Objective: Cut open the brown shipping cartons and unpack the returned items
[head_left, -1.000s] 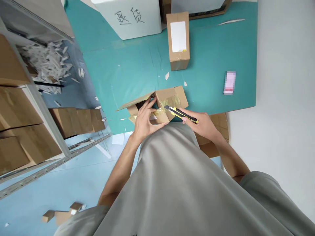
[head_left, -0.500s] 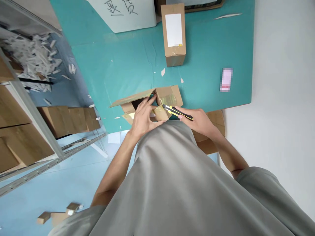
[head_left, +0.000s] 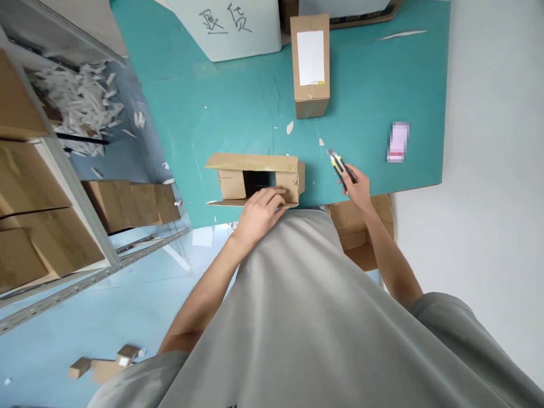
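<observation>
An opened cardboard box (head_left: 255,163) lies at the near edge of the green table, its long flaps parted and a dark gap showing inside. My left hand (head_left: 261,211) grips the near side of this box, fingers curled over the flap edge; the thumb is partly hidden. To the right, my right hand (head_left: 357,187) is closed around a black and yellow utility knife (head_left: 338,165). The knife is held above the table, apart from the box, with its tip pointing away from me and to the left.
A taped carton (head_left: 311,105) with a white label stands farther back, near a white bin (head_left: 238,42) with handwriting. A blurred pink item (head_left: 398,141) lies at right. Below the table edge sits an open carton (head_left: 351,226). Shelved boxes (head_left: 34,238) stand left.
The knife has left the box's right end and moved right, turning more upright. The box has been turned so its opening and flaps face up, and my left hand has shifted to its near edge.
</observation>
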`<state>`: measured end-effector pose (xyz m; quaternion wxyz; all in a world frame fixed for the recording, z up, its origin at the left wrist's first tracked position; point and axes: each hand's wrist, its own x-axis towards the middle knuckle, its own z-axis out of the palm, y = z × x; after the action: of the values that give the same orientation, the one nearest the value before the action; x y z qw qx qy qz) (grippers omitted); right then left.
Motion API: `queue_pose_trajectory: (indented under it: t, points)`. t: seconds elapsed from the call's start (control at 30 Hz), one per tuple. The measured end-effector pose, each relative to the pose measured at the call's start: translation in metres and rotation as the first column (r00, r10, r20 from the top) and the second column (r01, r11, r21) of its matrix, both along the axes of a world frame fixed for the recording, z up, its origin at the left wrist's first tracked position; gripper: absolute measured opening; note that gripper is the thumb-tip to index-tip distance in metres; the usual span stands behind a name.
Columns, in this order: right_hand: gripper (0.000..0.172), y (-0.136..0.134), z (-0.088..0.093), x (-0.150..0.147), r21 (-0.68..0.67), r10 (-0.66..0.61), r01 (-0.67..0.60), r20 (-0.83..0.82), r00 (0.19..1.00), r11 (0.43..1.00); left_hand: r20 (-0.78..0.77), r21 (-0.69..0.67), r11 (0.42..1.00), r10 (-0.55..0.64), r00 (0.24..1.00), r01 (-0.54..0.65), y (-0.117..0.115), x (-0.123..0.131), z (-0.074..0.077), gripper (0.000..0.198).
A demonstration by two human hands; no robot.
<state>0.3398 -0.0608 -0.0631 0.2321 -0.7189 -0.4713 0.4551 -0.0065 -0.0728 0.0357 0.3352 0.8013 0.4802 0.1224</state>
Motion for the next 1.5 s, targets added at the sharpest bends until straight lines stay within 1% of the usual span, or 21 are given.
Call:
queue_pose_trajectory:
  t: [0.1, 0.17, 0.27, 0.37, 0.4, 0.5, 0.6, 0.7, 0.73, 0.8, 0.87, 0.93, 0.97, 1.0, 1.07, 1.1, 1.17, 1.27, 1.4, 1.47, 1.5]
  points:
    - [0.078, 0.01, -0.041, 0.004, -0.032, -0.09, 0.107, 0.326, 0.941, 0.994, -0.086, -0.013, 1.0, -0.016, 0.996, 0.015, -0.004, 0.011, -0.003, 0.022]
    - [0.078, 0.013, -0.049, -0.005, -0.04, -0.059, 0.082, 0.41, 0.91, 0.996, -0.098, -0.013, 1.0, -0.027, 0.995, 0.026, -0.005, 0.016, -0.006, 0.027]
    - [0.087, 0.013, -0.029, -0.037, 0.093, 0.079, -0.108, 0.276, 0.958, 0.99, -0.063, -0.02, 1.0, -0.017, 0.998, 0.016, -0.005, 0.019, -0.006, 0.031]
    - [0.09, 0.016, 0.004, -0.08, 0.252, 0.27, -0.29, 0.114, 0.956, 0.923, 0.048, -0.076, 0.997, 0.019, 0.999, -0.015, -0.008, 0.019, -0.004, 0.016]
    - [0.084, 0.02, 0.013, -0.093, 0.275, 0.278, -0.295, 0.101, 0.955, 0.915, 0.099, -0.11, 0.993, 0.05, 0.994, -0.039, -0.01, 0.019, -0.003, 0.008]
    - [0.066, 0.041, 0.026, -0.121, 0.293, 0.18, -0.209, 0.125, 0.976, 0.933, 0.2, -0.218, 0.956, 0.239, 0.95, -0.195, -0.013, 0.017, -0.007, 0.024]
    - [0.066, 0.066, 0.025, -0.133, 0.326, 0.113, -0.165, 0.172, 0.979, 0.931, 0.064, -0.153, 0.885, 0.453, 0.889, -0.44, -0.007, 0.007, -0.018, 0.028]
    - [0.065, 0.082, 0.023, -0.14, 0.332, 0.096, -0.17, 0.227, 0.969, 0.928, -0.232, 0.049, 0.789, 0.605, 0.761, -0.612, 0.01, -0.01, -0.034, 0.088]
    - [0.064, 0.085, 0.023, -0.143, 0.317, 0.08, -0.16, 0.25, 0.965, 0.935, -0.288, 0.081, 0.755, 0.643, 0.71, -0.651, 0.017, -0.017, -0.039, 0.106]
    - [0.059, 0.087, 0.027, -0.151, 0.273, 0.033, -0.121, 0.303, 0.952, 0.954, -0.285, 0.054, 0.689, 0.704, 0.65, -0.723, 0.026, -0.029, -0.049, 0.122]
    - [0.049, 0.084, 0.032, -0.161, 0.236, 0.018, -0.106, 0.348, 0.937, 0.966, -0.194, -0.037, 0.636, 0.752, 0.63, -0.771, 0.031, -0.038, -0.058, 0.121]
    - [0.041, 0.077, 0.037, -0.174, 0.217, 0.068, -0.166, 0.396, 0.916, 0.962, -0.097, -0.129, 0.597, 0.787, 0.609, -0.792, 0.029, -0.042, -0.065, 0.114]
    - [0.042, 0.073, 0.039, -0.181, 0.21, 0.107, -0.214, 0.429, 0.897, 0.954, -0.053, -0.168, 0.582, 0.8, 0.597, -0.796, 0.027, -0.043, -0.068, 0.11]
    - [0.05, 0.069, 0.041, -0.187, 0.2, 0.142, -0.261, 0.468, 0.872, 0.944, -0.003, -0.203, 0.576, 0.808, 0.589, -0.792, 0.025, -0.042, -0.07, 0.104]
    - [0.075, 0.063, 0.042, -0.197, 0.174, 0.182, -0.323, 0.544, 0.819, 0.93, 0.13, -0.25, 0.595, 0.802, 0.582, -0.764, 0.019, -0.041, -0.07, 0.091]
    - [0.081, 0.061, 0.043, -0.198, 0.164, 0.191, -0.338, 0.569, 0.8, 0.927, 0.204, -0.256, 0.619, 0.786, 0.584, -0.743, 0.017, -0.041, -0.068, 0.085]
    - [0.074, 0.062, 0.045, -0.193, 0.172, 0.192, -0.347, 0.576, 0.795, 0.922, 0.323, -0.241, 0.669, 0.738, 0.592, -0.703, 0.014, -0.041, -0.061, 0.073]
    - [0.061, 0.07, 0.049, -0.167, 0.256, 0.147, -0.302, 0.489, 0.86, 0.918, 0.386, -0.21, 0.719, 0.684, 0.619, -0.663, 0.01, -0.047, -0.042, 0.06]
    - [0.048, 0.079, 0.046, -0.127, 0.354, -0.004, -0.09, 0.257, 0.967, 0.931, 0.39, -0.107, 0.755, 0.63, 0.671, -0.647, 0.006, -0.062, -0.011, 0.06]
    - [0.047, 0.079, 0.035, -0.113, 0.386, -0.151, 0.119, 0.054, 0.987, 0.915, 0.367, -0.012, 0.801, 0.56, 0.743, -0.598, 0.004, -0.07, 0.0, 0.066]
    - [0.046, 0.077, 0.026, -0.108, 0.386, -0.236, 0.249, -0.08, 0.968, 0.889, 0.339, 0.032, 0.838, 0.504, 0.794, -0.545, 0.003, -0.074, 0.003, 0.069]
